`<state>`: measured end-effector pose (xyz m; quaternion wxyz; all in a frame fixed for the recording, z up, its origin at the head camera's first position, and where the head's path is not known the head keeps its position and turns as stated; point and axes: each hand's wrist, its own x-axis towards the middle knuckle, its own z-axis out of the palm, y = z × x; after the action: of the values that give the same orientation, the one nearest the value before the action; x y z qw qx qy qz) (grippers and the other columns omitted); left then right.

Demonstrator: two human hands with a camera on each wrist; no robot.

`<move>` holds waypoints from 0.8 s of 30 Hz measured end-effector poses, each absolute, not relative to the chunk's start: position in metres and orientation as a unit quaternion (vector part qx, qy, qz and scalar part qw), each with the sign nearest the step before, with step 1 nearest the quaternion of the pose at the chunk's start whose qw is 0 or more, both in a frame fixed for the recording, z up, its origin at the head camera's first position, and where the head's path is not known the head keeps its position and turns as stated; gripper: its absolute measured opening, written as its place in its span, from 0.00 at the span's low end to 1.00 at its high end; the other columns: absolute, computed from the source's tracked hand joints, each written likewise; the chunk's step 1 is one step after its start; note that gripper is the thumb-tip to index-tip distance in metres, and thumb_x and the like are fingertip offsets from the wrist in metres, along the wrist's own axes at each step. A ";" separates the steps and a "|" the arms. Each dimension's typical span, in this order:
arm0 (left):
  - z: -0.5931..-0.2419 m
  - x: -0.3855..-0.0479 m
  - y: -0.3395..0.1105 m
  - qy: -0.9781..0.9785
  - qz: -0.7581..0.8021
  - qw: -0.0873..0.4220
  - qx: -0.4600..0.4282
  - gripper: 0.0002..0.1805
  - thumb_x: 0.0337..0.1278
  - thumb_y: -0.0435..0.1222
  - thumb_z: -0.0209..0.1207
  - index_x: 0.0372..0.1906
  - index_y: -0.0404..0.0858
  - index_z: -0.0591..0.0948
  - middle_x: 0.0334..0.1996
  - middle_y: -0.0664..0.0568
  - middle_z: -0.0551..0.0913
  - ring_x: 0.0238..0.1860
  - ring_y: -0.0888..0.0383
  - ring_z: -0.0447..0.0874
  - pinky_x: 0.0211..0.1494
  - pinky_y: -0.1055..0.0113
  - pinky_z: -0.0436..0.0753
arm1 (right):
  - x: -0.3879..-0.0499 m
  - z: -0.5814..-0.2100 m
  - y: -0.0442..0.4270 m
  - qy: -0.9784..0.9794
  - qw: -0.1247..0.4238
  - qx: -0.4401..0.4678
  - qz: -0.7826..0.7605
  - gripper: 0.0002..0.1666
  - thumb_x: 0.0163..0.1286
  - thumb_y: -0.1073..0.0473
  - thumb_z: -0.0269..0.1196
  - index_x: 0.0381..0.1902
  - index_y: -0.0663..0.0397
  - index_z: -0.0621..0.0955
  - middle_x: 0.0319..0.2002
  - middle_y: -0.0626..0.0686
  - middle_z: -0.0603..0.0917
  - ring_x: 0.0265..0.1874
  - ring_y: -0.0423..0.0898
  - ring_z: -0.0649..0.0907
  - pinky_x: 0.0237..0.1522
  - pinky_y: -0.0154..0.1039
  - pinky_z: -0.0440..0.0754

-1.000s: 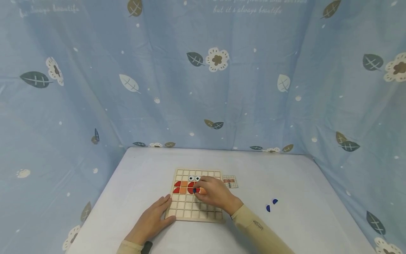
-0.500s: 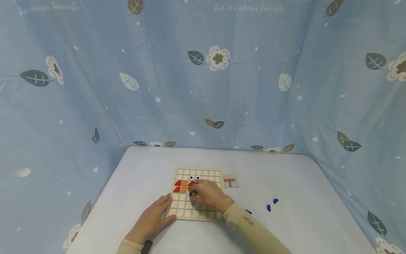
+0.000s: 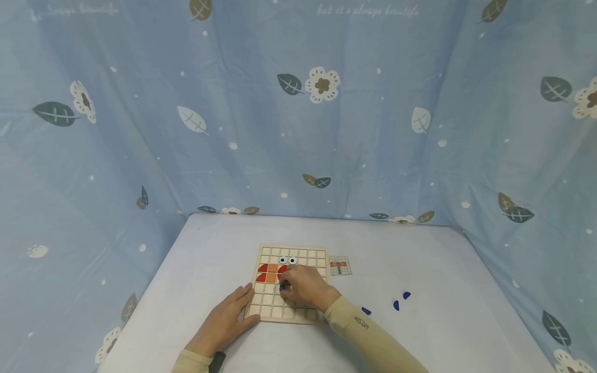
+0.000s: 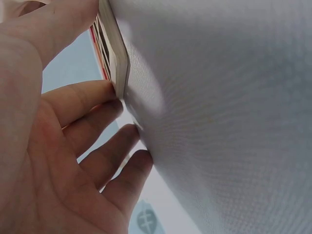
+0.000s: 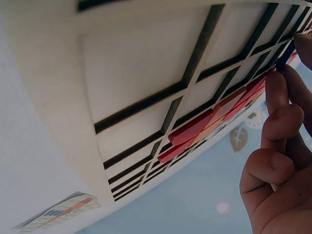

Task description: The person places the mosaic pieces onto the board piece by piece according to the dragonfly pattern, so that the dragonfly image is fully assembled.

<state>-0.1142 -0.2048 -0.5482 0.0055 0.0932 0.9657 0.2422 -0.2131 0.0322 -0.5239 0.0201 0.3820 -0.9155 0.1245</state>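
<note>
As the right hand point(image 3: 304, 285) overhangs the board point(image 3: 267, 300), it pinches a blue piece point(image 3: 282, 288).

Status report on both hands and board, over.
Left hand touching board, left edge. Right hand pinching blue piece at board. Three more blue pieces on table. Nothing visibly blocking.

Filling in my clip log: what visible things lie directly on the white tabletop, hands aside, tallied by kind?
Small flat dark-blue rounded pieces: 3
Square pale wooden grid board: 1
Small square gridded picture card: 1
Total: 5
</note>
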 end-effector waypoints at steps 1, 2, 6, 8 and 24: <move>-0.548 -0.114 -0.205 0.966 0.242 0.007 0.093 0.40 0.58 0.53 0.69 0.70 0.36 0.75 0.74 0.51 0.69 0.74 0.45 0.64 0.74 0.48 0.69 | -0.213 -0.524 0.032 -0.916 0.020 0.381 0.124 0.10 0.62 0.49 0.74 0.41 0.42 0.90 0.36 0.38 0.83 0.34 0.33 0.81 0.36 0.28 0.83; -0.549 -0.114 -0.204 0.966 0.242 0.008 0.093 0.40 0.58 0.54 0.69 0.70 0.36 0.75 0.74 0.51 0.70 0.74 0.45 0.65 0.74 0.48 0.69 | -0.213 -0.525 0.033 -0.916 0.019 0.381 0.123 0.10 0.62 0.49 0.74 0.41 0.42 0.90 0.37 0.38 0.83 0.34 0.33 0.81 0.36 0.28 0.83; -0.549 -0.115 -0.204 0.966 0.240 0.012 0.091 0.41 0.58 0.54 0.69 0.70 0.36 0.74 0.74 0.52 0.69 0.75 0.46 0.64 0.75 0.48 0.68 | -0.215 -0.526 0.033 -0.914 0.021 0.384 0.126 0.10 0.62 0.49 0.74 0.40 0.41 0.90 0.36 0.37 0.83 0.34 0.32 0.80 0.36 0.28 0.83; -0.550 -0.115 -0.204 0.966 0.241 0.013 0.092 0.41 0.58 0.54 0.69 0.71 0.36 0.74 0.74 0.52 0.69 0.75 0.46 0.64 0.74 0.48 0.68 | -0.216 -0.527 0.033 -0.914 0.021 0.385 0.125 0.09 0.62 0.49 0.74 0.40 0.40 0.90 0.36 0.37 0.84 0.34 0.32 0.81 0.36 0.28 0.83; -0.547 -0.115 -0.203 0.966 0.245 0.013 0.088 0.40 0.58 0.53 0.69 0.71 0.36 0.74 0.74 0.52 0.69 0.75 0.46 0.64 0.75 0.48 0.68 | -0.214 -0.525 0.034 -0.921 0.009 0.373 0.116 0.09 0.63 0.49 0.73 0.42 0.39 0.90 0.39 0.38 0.84 0.37 0.33 0.82 0.38 0.30 0.84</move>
<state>-0.1154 -0.2030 -0.5473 0.0130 0.0883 0.9655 0.2445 -0.2137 0.0338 -0.5245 0.0089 0.3727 -0.9206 0.1161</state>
